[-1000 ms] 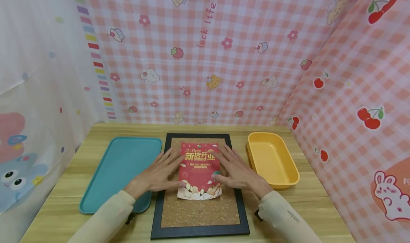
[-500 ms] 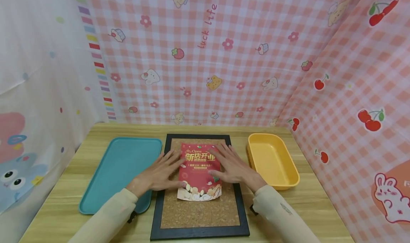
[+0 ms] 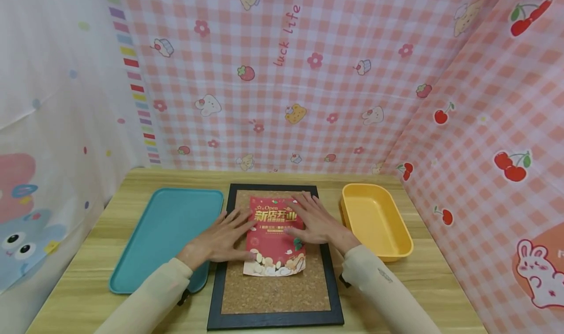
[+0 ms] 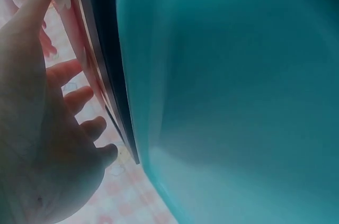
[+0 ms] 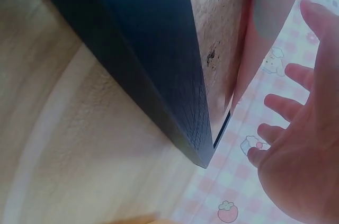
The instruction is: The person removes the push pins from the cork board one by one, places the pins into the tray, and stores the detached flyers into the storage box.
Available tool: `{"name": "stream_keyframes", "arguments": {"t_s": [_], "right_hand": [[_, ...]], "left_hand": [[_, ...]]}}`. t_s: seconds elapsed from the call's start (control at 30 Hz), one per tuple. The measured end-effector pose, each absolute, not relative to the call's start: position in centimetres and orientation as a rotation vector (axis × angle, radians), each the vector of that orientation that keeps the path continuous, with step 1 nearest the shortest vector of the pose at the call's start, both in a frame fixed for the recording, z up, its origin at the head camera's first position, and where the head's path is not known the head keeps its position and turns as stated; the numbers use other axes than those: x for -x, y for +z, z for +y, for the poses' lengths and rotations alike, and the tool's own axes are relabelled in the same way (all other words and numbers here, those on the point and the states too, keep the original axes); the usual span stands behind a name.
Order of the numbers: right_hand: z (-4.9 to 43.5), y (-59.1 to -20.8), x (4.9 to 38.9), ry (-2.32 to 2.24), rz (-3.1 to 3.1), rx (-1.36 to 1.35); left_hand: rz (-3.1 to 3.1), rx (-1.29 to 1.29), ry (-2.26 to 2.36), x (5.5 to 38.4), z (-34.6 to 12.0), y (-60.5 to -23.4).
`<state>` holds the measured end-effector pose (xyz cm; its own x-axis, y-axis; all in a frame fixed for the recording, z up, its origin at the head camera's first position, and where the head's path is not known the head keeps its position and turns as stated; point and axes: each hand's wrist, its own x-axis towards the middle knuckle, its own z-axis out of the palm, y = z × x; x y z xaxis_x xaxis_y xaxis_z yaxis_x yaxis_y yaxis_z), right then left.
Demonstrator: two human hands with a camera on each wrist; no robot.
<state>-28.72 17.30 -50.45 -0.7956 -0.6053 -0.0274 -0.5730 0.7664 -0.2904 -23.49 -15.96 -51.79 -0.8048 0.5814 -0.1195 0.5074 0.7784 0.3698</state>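
Observation:
A red printed flyer [image 3: 275,236] with gold lettering lies on a black-framed cork board [image 3: 275,297] in the head view. Its lower edge curls up a little. At the flyer's left side is my left hand [image 3: 216,243], fingers spread; in the left wrist view its fingertips [image 4: 79,69] come right at the paper, with the thumb along the sheet. My right hand [image 3: 319,224] reaches over the flyer's right edge, thumb pointing inward. The right wrist view has its extended fingers [image 5: 283,105] above the sheet, with a visible gap. Neither hand grips anything.
A teal tray [image 3: 167,236] lies left of the board, close to its frame. Right of the board stands a yellow rectangular bin [image 3: 374,221]. The wooden table [image 3: 423,285] meets a pink checked cloth [image 3: 264,89] at the back and right.
My right hand has moved slightly inward and away from me over the flyer, its forearm shifting left. My left hand has barely moved. The flyer lies about where it was.

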Motion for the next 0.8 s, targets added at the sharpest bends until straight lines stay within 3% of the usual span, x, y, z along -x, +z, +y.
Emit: {"name": "stream_keyframes", "arguments": {"t_s": [0.8], "right_hand": [[15.6, -51.1, 31.9, -0.513, 2.795, 0.946]], "left_hand": [[2.706, -0.786, 0.482, 23.6, -16.0, -52.4]]}}
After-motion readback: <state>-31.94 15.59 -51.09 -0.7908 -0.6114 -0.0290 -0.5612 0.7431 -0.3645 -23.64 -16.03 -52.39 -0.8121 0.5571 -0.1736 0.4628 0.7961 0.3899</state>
